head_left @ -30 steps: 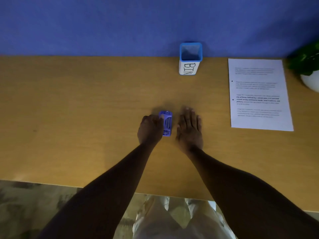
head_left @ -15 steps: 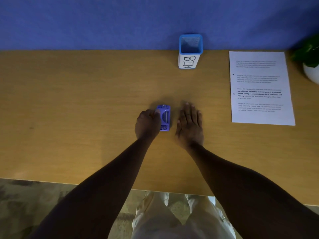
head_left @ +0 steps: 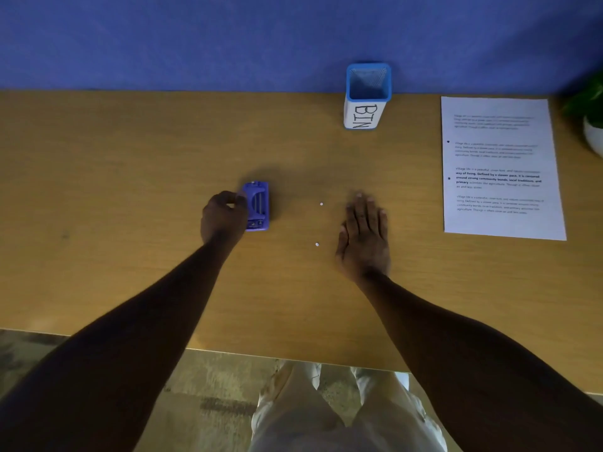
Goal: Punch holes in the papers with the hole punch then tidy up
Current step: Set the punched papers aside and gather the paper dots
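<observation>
Left hand point(head_left: 223, 218) grips hole punch point(head_left: 257, 205); bin point(head_left: 367, 96) interior unclear.

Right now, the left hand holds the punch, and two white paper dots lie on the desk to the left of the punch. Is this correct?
Not quite. In the head view the left hand holds the punch, but the two dots lie on the desk to the right of the punch, between it and the right hand.
</observation>
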